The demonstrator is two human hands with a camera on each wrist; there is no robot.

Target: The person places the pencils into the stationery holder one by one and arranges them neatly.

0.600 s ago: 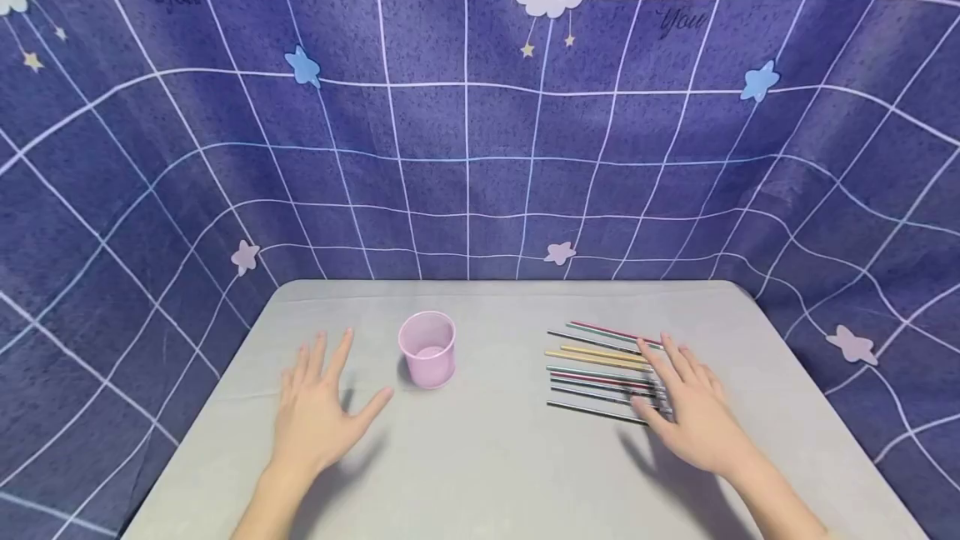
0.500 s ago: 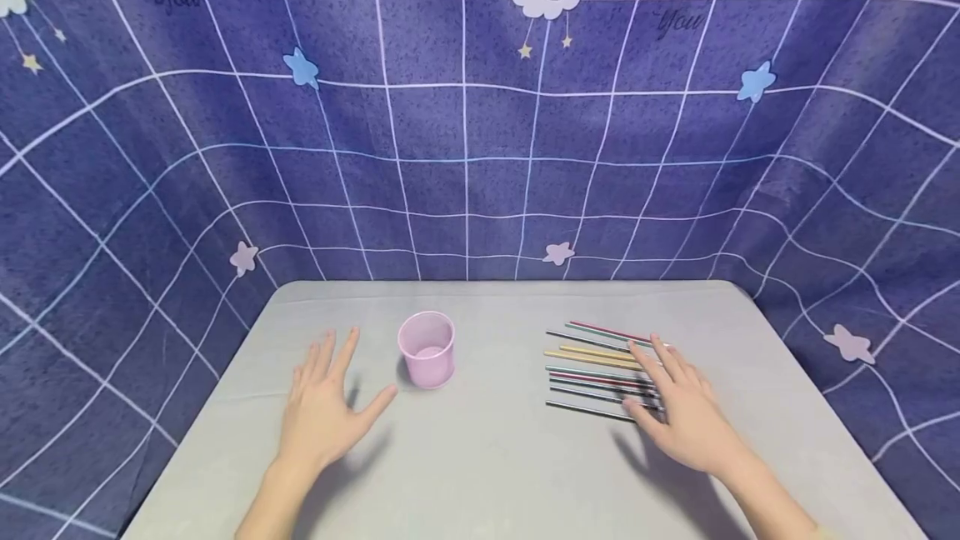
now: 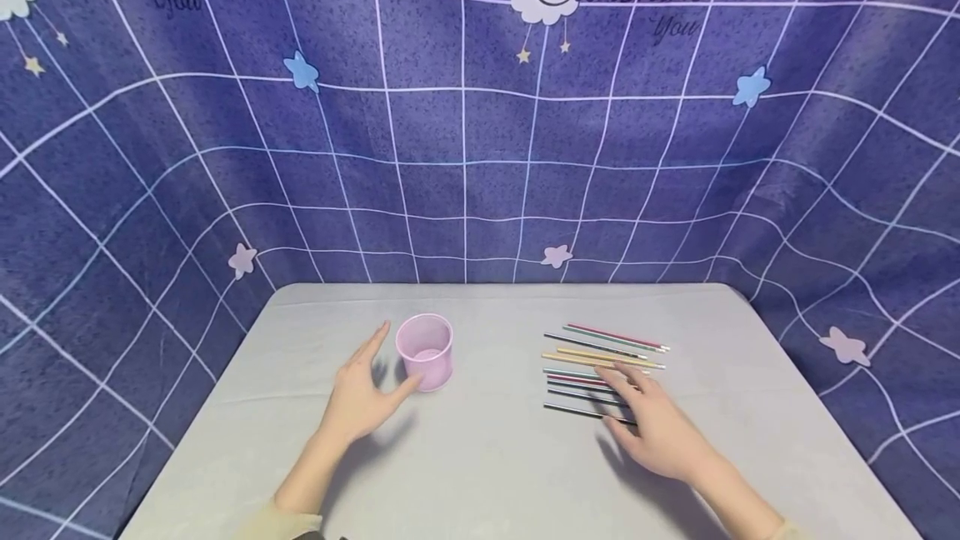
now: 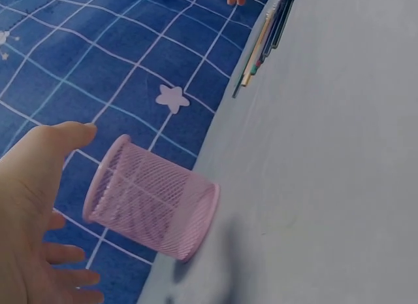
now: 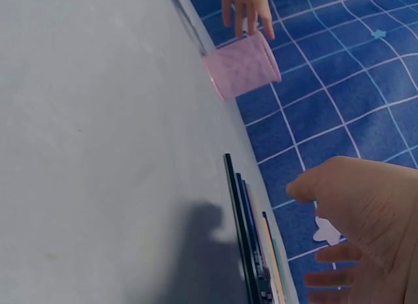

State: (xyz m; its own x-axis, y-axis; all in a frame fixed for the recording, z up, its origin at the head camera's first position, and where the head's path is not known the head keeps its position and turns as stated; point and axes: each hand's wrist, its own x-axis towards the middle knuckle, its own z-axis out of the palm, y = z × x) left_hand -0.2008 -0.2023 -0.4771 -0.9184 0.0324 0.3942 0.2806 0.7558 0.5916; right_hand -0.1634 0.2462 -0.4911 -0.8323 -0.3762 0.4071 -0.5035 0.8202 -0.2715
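Left hand (image 3: 356,402), right hand (image 3: 663,436) shifted inward; grips relaxed; cup (image 4: 153,201) pink mesh, pencils (image 3: 600,357) multicoloured.

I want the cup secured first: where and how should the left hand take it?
Probably the upper half of the pink mesh cup, from the left, thumb on the near side, fingers on the far. It stands upright, its wall round, and the left hand is to its left, thumb and fingers spread.
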